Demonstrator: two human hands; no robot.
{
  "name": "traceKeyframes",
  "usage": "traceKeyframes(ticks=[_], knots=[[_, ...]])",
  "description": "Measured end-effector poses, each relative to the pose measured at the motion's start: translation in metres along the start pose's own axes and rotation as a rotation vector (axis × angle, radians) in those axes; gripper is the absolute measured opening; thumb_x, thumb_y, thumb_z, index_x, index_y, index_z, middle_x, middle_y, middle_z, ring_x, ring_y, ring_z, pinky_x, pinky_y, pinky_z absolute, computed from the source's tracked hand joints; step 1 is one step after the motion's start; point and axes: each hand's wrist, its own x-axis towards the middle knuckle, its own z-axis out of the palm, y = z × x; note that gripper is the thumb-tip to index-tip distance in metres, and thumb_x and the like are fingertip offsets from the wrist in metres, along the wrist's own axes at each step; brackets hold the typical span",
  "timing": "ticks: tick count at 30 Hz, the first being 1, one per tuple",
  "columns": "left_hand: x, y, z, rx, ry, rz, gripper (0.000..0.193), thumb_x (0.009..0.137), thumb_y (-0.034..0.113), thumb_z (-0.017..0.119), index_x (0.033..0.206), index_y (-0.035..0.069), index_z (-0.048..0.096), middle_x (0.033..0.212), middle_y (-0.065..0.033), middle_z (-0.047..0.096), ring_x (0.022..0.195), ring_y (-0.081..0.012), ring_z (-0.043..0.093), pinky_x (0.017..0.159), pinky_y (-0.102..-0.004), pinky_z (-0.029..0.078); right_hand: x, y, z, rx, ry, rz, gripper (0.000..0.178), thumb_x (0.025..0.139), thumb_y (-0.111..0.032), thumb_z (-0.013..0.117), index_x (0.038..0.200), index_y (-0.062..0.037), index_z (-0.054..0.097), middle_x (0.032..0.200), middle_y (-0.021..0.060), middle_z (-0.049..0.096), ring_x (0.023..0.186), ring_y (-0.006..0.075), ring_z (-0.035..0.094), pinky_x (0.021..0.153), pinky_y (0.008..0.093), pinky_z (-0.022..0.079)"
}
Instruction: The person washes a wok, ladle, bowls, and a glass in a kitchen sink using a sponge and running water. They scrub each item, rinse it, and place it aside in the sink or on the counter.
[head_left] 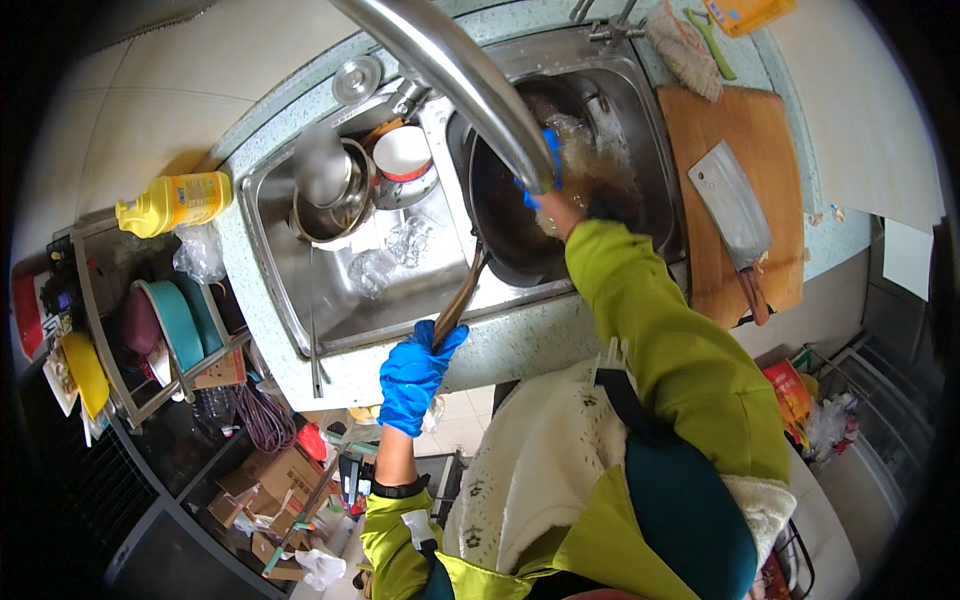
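A dark pan (488, 200) sits in the right-hand basin (648, 125) of a steel sink, with murky, foamy water inside it. The person's left hand (412, 375), in a blue glove, is closed around the pan's wooden handle (460, 305), which points toward the person. The right hand (552, 152), also gloved in blue, reaches into the pan; the faucet (470, 90) arches over the pan and hides part of this hand, so how far its fingers are open, and whether they hold anything, cannot be told.

Left of the pan, in the other basin (350, 322), stand a metal pot (310, 228) and a white bowl (402, 150) with a red band. Right of the pan, a cleaver (735, 215) lies on a wooden cutting board (712, 285). Well to the pan's left stands a yellow bottle (190, 203).
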Motion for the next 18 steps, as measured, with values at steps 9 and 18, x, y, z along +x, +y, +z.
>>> traceKeyframes(ticks=[9, 18], knots=[[0.003, -0.005, 0.003, 0.024, 0.065, 0.075, 0.048, 0.075, 0.056, 0.059, 0.081, 0.009, 0.057, 0.059, -0.0187, 0.057, 0.056, -0.0373, 0.057, 0.046, -0.0417, 0.042, 0.011, -0.039, -0.044, -0.159, -0.079, 0.045, 0.03, 0.084, -0.03, 0.047, 0.104, -0.0079, 0.045, 0.102, 0.0238, 0.055, 0.094, 0.0433, 0.054, 0.076, 0.0507, 0.045], [0.0, -0.005, 0.004, 0.022, 0.054, 0.056, 0.047, 0.075, 0.055, 0.06, 0.079, 0.009, 0.057, 0.058, -0.0179, 0.056, 0.054, -0.0375, 0.056, 0.045, -0.0416, 0.041, -0.016, -0.071, -0.07, -0.337, -0.093, -0.086, 0.038, 0.083, -0.039, 0.046, 0.104, -0.0072, 0.048, 0.107, 0.0254, 0.054, 0.098, 0.045, 0.052, 0.08, 0.0514, 0.044]])
